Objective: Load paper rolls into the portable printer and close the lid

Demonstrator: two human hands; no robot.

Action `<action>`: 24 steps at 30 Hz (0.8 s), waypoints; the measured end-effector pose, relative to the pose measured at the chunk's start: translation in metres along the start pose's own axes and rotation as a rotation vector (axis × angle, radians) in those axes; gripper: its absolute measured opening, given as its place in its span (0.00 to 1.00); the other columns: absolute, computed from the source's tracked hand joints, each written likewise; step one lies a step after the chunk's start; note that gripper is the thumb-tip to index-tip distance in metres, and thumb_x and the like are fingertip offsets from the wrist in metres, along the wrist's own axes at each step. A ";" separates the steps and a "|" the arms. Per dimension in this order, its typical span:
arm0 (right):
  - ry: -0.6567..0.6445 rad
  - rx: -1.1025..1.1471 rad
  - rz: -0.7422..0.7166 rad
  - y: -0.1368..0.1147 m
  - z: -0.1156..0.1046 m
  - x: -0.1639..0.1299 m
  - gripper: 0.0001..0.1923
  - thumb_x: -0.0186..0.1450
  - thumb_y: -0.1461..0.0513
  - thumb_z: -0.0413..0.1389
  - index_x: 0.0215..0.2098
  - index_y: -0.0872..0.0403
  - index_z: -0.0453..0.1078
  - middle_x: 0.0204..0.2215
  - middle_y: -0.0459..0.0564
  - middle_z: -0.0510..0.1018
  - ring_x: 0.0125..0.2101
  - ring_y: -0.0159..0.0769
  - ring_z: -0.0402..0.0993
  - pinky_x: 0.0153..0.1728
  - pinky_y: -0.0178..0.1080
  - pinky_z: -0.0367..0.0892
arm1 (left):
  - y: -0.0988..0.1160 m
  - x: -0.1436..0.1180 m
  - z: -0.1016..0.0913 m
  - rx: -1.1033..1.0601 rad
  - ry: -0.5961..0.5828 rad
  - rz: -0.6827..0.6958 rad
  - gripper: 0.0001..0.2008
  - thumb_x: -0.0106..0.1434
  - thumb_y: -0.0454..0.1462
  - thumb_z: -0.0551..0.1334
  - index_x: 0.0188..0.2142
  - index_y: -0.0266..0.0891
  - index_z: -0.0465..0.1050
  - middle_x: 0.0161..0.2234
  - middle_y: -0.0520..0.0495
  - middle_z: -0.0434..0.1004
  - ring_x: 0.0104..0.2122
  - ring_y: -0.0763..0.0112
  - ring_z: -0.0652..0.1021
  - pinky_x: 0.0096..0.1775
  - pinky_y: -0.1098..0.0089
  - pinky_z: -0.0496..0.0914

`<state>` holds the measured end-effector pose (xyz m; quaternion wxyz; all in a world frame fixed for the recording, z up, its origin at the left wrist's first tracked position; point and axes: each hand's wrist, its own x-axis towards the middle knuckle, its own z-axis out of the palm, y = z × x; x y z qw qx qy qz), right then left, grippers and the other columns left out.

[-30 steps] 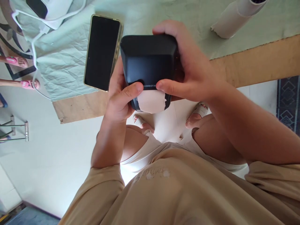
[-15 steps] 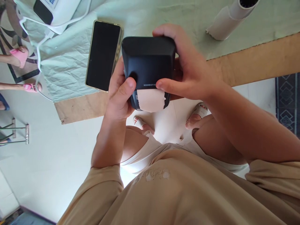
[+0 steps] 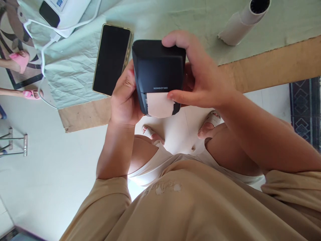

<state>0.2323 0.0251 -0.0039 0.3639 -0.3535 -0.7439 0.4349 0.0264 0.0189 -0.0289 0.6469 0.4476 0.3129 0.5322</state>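
Both hands hold a black label printer (image 3: pixel 158 72) marked NIIMBOT above the near edge of the table. A pale strip of label paper (image 3: pixel 160 105) sticks out of its lower end. My left hand (image 3: pixel 125 98) is closed around the printer's left side, its thumb along that edge and some fingers hidden underneath. My right hand (image 3: pixel 203 73) grips the right side, with the index finger over the top corner and the thumb tip at the upper right of the paper. Just left of the printer lies a phone (image 3: pixel 111 58) with a dark screen.
A green cloth (image 3: pixel 67 75) covers the table, whose wooden edge (image 3: pixel 271 67) runs along the front. A white device (image 3: pixel 66 16) with a white cable (image 3: pixel 43 60) sits at the upper left. A white paper roll (image 3: pixel 238 30) is at the upper right. Another person's feet (image 3: pixel 21 62) show at far left.
My left thumb has moved off the printer's front face to its left edge. The printer has turned slightly, and my right thumb stays by the paper.
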 end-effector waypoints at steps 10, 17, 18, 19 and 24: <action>0.150 -0.189 -0.126 0.003 0.002 -0.002 0.37 0.58 0.42 0.60 0.60 0.49 0.64 0.55 0.54 0.69 0.56 0.43 0.67 0.31 0.35 0.73 | 0.008 -0.003 0.011 -0.050 -0.017 -0.089 0.18 0.68 0.52 0.57 0.44 0.45 0.77 0.40 0.45 0.79 0.47 0.54 0.76 0.49 0.59 0.72; 0.496 -0.242 -0.114 -0.026 0.001 0.000 0.25 0.64 0.49 0.61 0.49 0.59 0.69 0.49 0.49 0.73 0.21 0.16 0.53 0.23 0.34 0.58 | 0.005 -0.008 0.010 -0.094 -0.063 0.010 0.12 0.68 0.45 0.65 0.47 0.42 0.76 0.52 0.47 0.80 0.54 0.58 0.76 0.57 0.61 0.70; 0.563 -0.234 -0.101 -0.031 0.003 0.001 0.21 0.65 0.52 0.60 0.48 0.59 0.69 0.49 0.48 0.73 0.21 0.16 0.56 0.23 0.33 0.59 | 0.005 -0.009 0.010 -0.098 -0.068 0.004 0.13 0.67 0.46 0.65 0.47 0.42 0.76 0.53 0.46 0.79 0.55 0.56 0.76 0.57 0.60 0.70; 0.632 -0.217 -0.090 -0.035 0.004 0.003 0.19 0.66 0.53 0.60 0.47 0.58 0.69 0.48 0.47 0.73 0.22 0.16 0.61 0.23 0.32 0.59 | 0.004 -0.009 0.009 -0.093 -0.064 -0.009 0.14 0.67 0.47 0.65 0.48 0.43 0.75 0.53 0.45 0.79 0.55 0.55 0.76 0.56 0.60 0.71; 0.679 -0.117 -0.053 -0.049 0.011 0.004 0.11 0.66 0.62 0.56 0.45 0.56 0.61 0.49 0.47 0.69 0.39 0.23 0.78 0.18 0.26 0.62 | -0.003 -0.007 0.008 -0.062 -0.054 0.006 0.18 0.65 0.50 0.66 0.49 0.43 0.75 0.46 0.46 0.81 0.49 0.55 0.78 0.52 0.59 0.73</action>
